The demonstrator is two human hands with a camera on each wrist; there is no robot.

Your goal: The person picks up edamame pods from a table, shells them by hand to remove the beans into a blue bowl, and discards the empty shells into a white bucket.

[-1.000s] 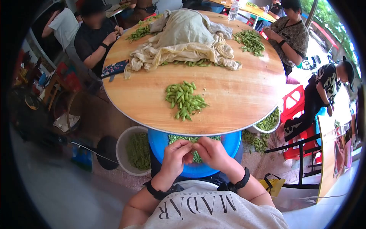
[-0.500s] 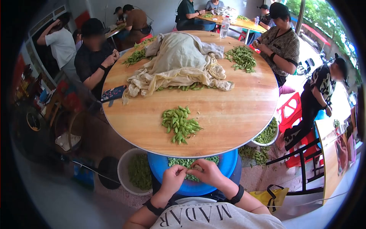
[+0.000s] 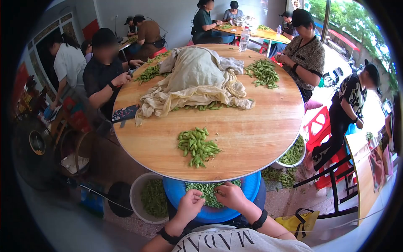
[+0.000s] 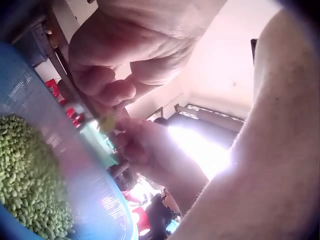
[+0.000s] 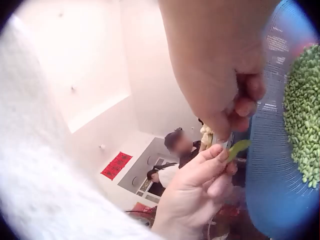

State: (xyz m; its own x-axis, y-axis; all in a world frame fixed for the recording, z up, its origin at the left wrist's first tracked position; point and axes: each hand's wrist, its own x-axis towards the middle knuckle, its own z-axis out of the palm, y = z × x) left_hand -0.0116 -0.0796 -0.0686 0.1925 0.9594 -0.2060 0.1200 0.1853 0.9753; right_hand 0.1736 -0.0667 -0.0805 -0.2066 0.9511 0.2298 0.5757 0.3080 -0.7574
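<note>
In the right wrist view, my left hand (image 5: 192, 192) pinches a green pod (image 5: 239, 149) between thumb and fingers. My right hand (image 5: 220, 75) is just above it, fingers curled toward the thumb; whether they hold anything is hidden. The head view has my left hand (image 3: 190, 206) and right hand (image 3: 231, 195) a little apart over a blue basket (image 3: 252, 191) of shelled green beans (image 3: 210, 194). A pile of green pods (image 3: 196, 147) lies on the round wooden table (image 3: 252, 138) in front. Blurred green shows between the hands in the left wrist view.
A cloth (image 3: 195, 69) covers a mound at the table's middle. Buckets of pods stand left (image 3: 153, 197) and right (image 3: 294, 151) below the table edge. A bottle (image 3: 244, 40) stands at the back, and several people sit or stand around.
My hands have moved apart after their fingertips met. The head view has tilted upward, showing more of the room. The person at the left has lowered their hands toward the table edge.
</note>
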